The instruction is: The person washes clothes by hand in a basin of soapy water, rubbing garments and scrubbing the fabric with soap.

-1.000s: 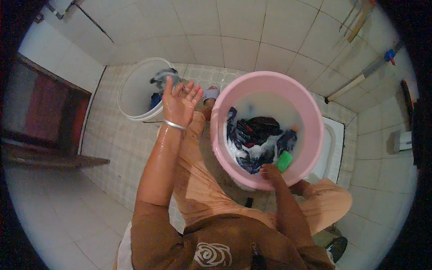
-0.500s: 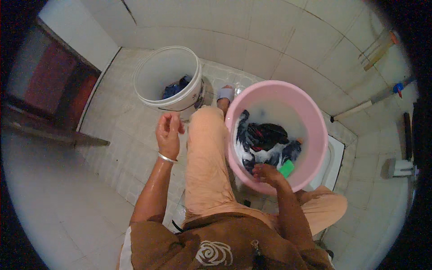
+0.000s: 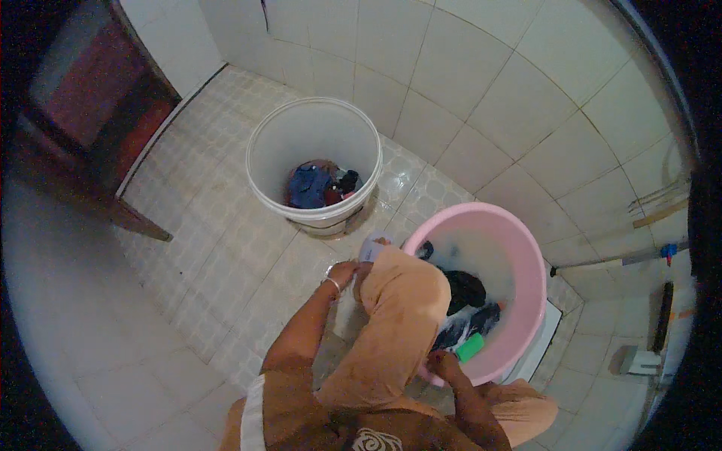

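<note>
My left hand, with a pale bangle at its wrist, reaches down beside my bent left leg. It is at the ankle, near the grey slipper strap; the leg partly hides its fingers. At the near edge of a pink basin is my right hand, its fingers curled at the rim; what they hold, if anything, is hidden. Close to that hand lies a small green block. Dark clothes lie in the cloudy, sudsy water, and my knee covers part of the basin.
A white bucket with blue and dark clothes at its bottom stands at the far left of the basin. Tiled floor lies on the left, with a doorway beyond. A pipe with a blue valve runs along the right wall.
My left hand has gone from raised beside the knee down to my ankle. My left knee has swung right, over the basin's edge. The view has shifted, and more of the bucket's inside shows.
</note>
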Tool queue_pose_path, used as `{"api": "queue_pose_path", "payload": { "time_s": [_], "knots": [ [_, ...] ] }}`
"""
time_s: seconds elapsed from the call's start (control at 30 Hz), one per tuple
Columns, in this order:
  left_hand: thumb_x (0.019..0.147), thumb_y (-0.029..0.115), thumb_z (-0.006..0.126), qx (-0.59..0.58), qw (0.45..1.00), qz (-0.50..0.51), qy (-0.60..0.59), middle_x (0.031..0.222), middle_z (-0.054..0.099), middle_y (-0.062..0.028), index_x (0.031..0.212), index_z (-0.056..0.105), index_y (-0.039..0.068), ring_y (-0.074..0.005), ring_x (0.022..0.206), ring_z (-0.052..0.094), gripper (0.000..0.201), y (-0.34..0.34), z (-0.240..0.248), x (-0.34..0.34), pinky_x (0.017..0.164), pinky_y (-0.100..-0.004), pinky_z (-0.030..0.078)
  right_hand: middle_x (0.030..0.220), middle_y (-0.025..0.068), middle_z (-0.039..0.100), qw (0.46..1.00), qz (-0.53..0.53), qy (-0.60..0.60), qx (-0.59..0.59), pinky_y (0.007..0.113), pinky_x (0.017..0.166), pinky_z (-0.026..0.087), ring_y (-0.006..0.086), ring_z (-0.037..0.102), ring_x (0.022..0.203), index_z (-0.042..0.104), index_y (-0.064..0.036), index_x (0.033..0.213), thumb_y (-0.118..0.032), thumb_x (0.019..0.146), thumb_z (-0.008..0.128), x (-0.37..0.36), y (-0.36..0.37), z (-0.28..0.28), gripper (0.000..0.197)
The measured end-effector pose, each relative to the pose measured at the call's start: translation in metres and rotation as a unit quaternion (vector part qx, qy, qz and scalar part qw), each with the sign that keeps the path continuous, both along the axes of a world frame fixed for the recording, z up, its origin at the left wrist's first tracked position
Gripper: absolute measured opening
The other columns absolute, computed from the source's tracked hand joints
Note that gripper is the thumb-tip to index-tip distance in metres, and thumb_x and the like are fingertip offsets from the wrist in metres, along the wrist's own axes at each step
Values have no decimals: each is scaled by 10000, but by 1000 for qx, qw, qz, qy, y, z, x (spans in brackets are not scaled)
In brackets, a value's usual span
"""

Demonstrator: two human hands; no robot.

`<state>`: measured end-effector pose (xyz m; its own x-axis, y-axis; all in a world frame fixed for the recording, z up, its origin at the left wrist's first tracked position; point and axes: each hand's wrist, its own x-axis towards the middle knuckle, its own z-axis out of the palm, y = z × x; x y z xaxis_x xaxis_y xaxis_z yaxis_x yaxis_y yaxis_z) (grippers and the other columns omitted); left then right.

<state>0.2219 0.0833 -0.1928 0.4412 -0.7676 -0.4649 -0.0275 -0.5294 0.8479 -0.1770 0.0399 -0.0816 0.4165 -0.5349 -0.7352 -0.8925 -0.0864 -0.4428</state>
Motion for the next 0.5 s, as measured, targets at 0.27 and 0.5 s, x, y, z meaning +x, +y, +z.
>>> {"api": "queue_pose_path", "payload": {
  "time_s": [0.27, 0.5],
  "knots": [
    [875, 347, 379, -64, 954, -285, -66, 933, 586, -185, 943, 580, 47, -325, 872, 556, 367, -44, -1, 11, 729, -396, 444, 721, 216, 569, 995, -36, -47, -84, 447, 582, 431, 367, 573, 685, 540, -28, 762, -206, 809, 537, 35, -51, -9, 184],
    [871, 314, 412, -80, 958, -276, -2, 895, 586, -155, 930, 577, 51, -284, 823, 552, 316, -112, 46, -14, 714, -370, 442, 966, 205, 576, 939, -251, 31, -232, 405, 810, 430, 358, 542, 952, 458, -4, 1082, -300, 729, 626, 66, -107, -45, 490]
  ]
}}
